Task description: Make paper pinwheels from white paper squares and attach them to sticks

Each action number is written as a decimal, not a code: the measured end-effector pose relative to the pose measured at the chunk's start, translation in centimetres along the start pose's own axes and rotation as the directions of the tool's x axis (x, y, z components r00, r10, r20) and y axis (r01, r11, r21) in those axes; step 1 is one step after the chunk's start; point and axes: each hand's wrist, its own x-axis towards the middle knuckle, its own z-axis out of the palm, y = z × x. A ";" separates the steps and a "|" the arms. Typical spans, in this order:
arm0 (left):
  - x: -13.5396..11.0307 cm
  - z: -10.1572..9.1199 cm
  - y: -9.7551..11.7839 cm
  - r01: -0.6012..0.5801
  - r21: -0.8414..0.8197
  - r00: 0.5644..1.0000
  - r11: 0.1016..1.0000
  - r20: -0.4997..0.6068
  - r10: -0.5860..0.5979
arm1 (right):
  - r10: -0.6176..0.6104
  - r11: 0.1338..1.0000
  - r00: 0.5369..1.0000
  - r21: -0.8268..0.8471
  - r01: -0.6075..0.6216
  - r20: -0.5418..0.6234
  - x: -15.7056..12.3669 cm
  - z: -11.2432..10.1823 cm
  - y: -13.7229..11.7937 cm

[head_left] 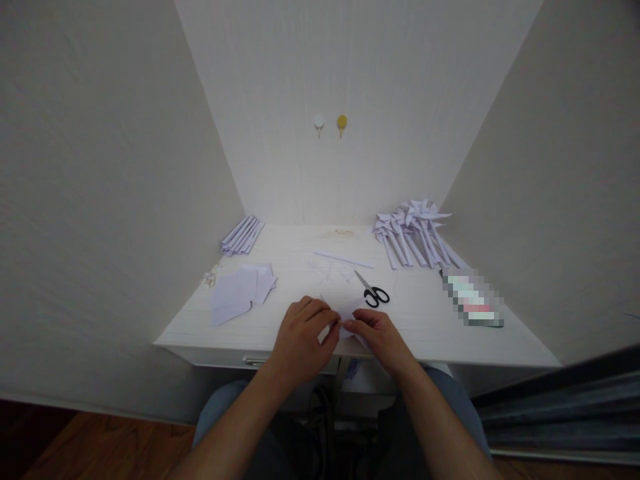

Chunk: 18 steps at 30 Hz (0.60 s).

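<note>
My left hand (304, 333) and my right hand (376, 337) meet at the front edge of a white desk (430, 333). Both pinch a small folded piece of white paper (345, 310) between fingertips, the fingers curled and pressed together. Most of the paper is hidden under my hands; a corner sticks out above them. Black-handled scissors (371, 290) lie just behind my right hand, apart from it.
A stack of white paper sheets (240, 292) lies at the left. Rolled paper sticks (243, 235) sit at the back left. A pile of finished paper pinwheels (413, 233) fills the back right. A blurred flat object (473, 303) lies at the right. A paper strip (343, 259) and scraps sit mid-desk.
</note>
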 end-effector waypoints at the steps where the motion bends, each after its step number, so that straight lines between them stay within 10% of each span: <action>1: -0.1 0.1 0.1 0.016 -0.003 1.000 1.000 -0.002 -0.016 | 0.006 1.000 1.000 0.011 -0.006 -0.001 0.0 -0.1 0.1; 6: -0.1 -0.9 -1.3 0.131 0.079 0.991 0.988 0.032 -0.134 | 0.057 0.991 0.998 0.122 -0.057 0.006 0.1 -0.8 1.1; 10: 1.3 -5.2 -7.3 0.286 0.305 0.945 0.909 0.070 -0.321 | 0.103 0.971 0.995 0.214 -0.102 0.002 0.3 -1.4 2.0; 18: 4.7 -13.9 -21.3 0.434 0.738 0.676 0.517 0.113 -0.729 | 0.119 0.955 0.992 0.270 -0.123 0.030 0.6 -1.4 1.7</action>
